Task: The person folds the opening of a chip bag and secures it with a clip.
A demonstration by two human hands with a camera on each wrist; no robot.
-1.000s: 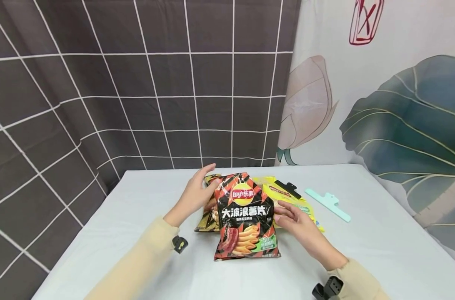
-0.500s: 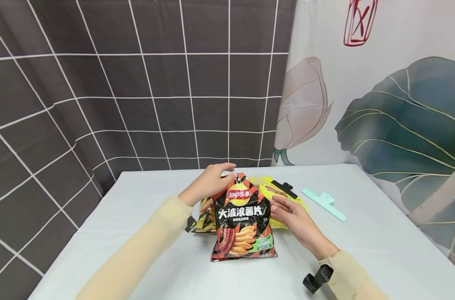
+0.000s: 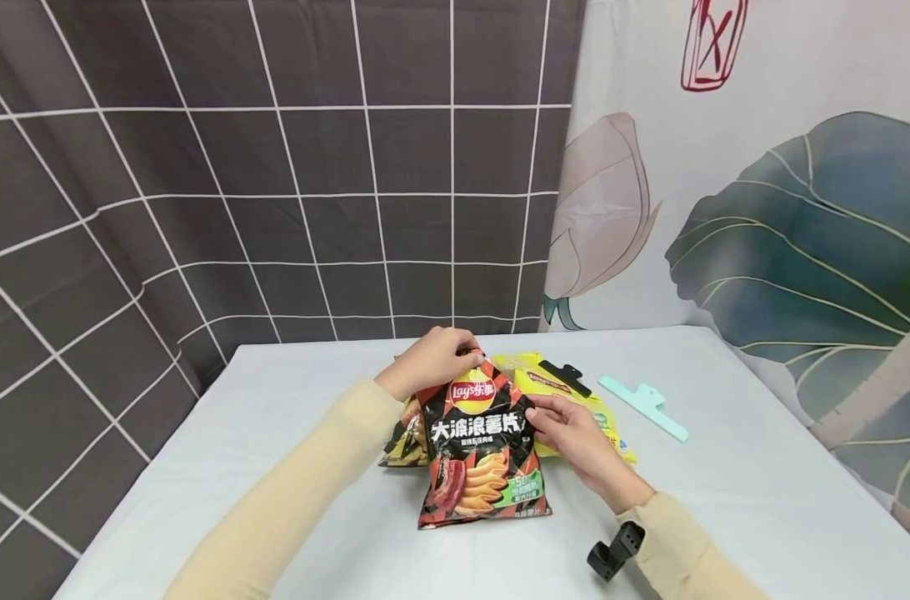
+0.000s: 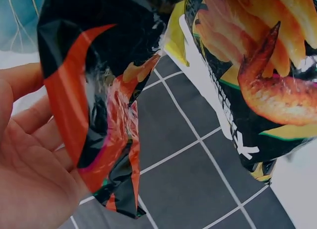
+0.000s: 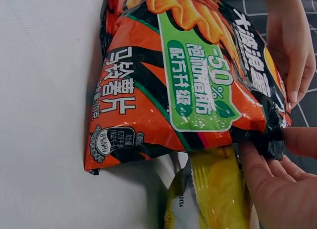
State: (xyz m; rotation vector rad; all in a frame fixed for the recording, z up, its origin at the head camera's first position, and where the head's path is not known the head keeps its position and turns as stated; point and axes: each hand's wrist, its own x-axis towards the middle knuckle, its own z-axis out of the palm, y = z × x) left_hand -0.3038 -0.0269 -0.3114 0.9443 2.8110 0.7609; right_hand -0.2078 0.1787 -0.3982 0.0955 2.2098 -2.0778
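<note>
A red-and-black chip bag (image 3: 476, 454) stands tilted back at the middle of the table. My left hand (image 3: 434, 360) holds its top edge, with the thumb at the front; in the left wrist view that hand (image 4: 34, 154) lies along the bag's orange and black side. At the bag's right edge my right hand (image 3: 571, 437) pinches it; in the right wrist view the thumb is on the front and the fingers of this hand (image 5: 282, 189) go behind. A gold-and-black chip bag (image 3: 406, 446) with a chicken wing print and a yellow chip bag (image 3: 601, 412) are partly hidden behind it.
A black bag clip (image 3: 565, 377) sits at the top of the yellow bag. Farther right a mint-green bag clip (image 3: 645, 406) lies on the white tablecloth (image 3: 290, 467). Dark grid cloth (image 3: 335, 225) hangs behind the table.
My left hand has moved right, from over the gold bag to the red-and-black bag's top edge. My right hand has closed onto its right edge. The head view has shifted slightly.
</note>
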